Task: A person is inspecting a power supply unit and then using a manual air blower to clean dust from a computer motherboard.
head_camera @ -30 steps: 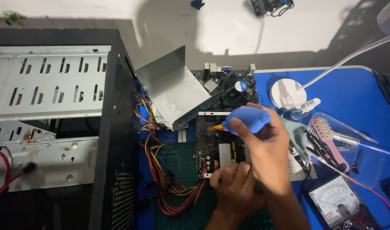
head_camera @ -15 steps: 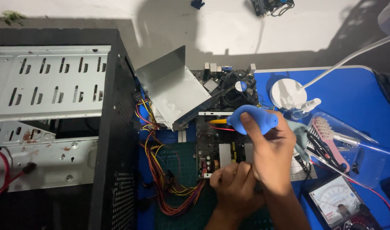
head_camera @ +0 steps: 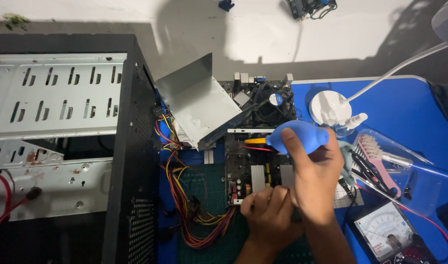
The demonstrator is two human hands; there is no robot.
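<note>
My right hand (head_camera: pixel 314 181) grips a blue rubber air blower (head_camera: pixel 298 137) whose yellow nozzle (head_camera: pixel 254 141) points left over an opened power supply circuit board (head_camera: pixel 255 171). My left hand (head_camera: pixel 268 215) rests with curled fingers on the board's near edge, holding it steady. A bundle of red, yellow and black wires (head_camera: pixel 185 195) runs from the board toward the black computer case (head_camera: pixel 62 146) at the left. The grey metal cover (head_camera: pixel 199 105) of the power supply leans tilted behind the board.
A motherboard with a round fan (head_camera: pixel 268 102) lies behind the board. On the blue table (head_camera: pixel 404 112) at right are a white lamp base (head_camera: pixel 329 107), a pink brush (head_camera: pixel 378 164) with tools in a clear bag, and an analog multimeter (head_camera: pixel 385 234). A green cutting mat (head_camera: pixel 204 181) underlies the board.
The right hand with the blue blower has shifted slightly up and back over the board; the nozzle stays pointing left. The left hand has stayed put.
</note>
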